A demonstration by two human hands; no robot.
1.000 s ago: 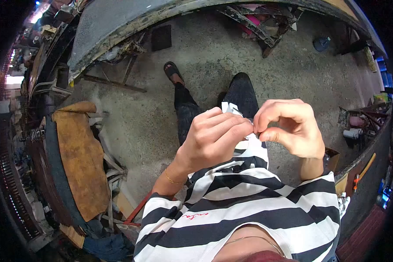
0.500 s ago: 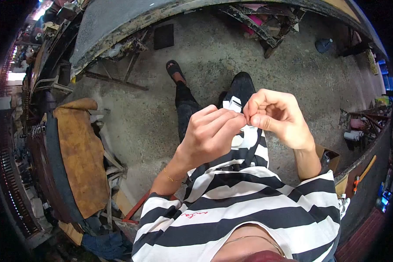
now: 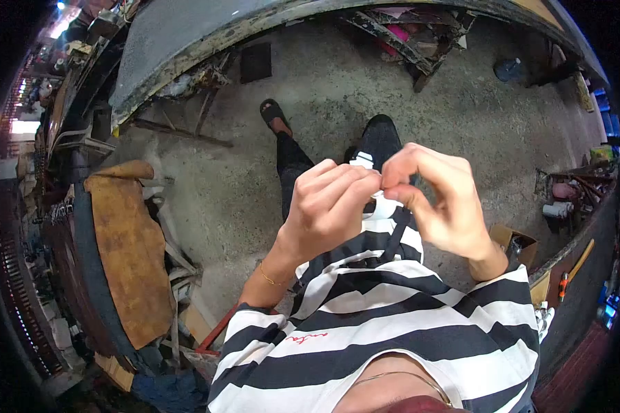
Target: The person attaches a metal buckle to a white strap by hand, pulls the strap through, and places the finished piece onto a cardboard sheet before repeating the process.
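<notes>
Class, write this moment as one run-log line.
left hand: curled | right hand: thumb and finger together | white item: near both hands | grip: unclear

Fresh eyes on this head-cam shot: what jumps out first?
Probably the black-and-white striped shirt, filling the bottom centre. Just above it, the left hand and right hand are close together near mid-frame, with something white showing just below where they come together. At left, a large tan sheet stands out against darker clutter.

One camera is worn up on the head and looks down and forward. The left hand (image 3: 329,203) and right hand (image 3: 439,196) are close to it, the floor (image 3: 220,199) farther away. The view is wide and round.
</notes>
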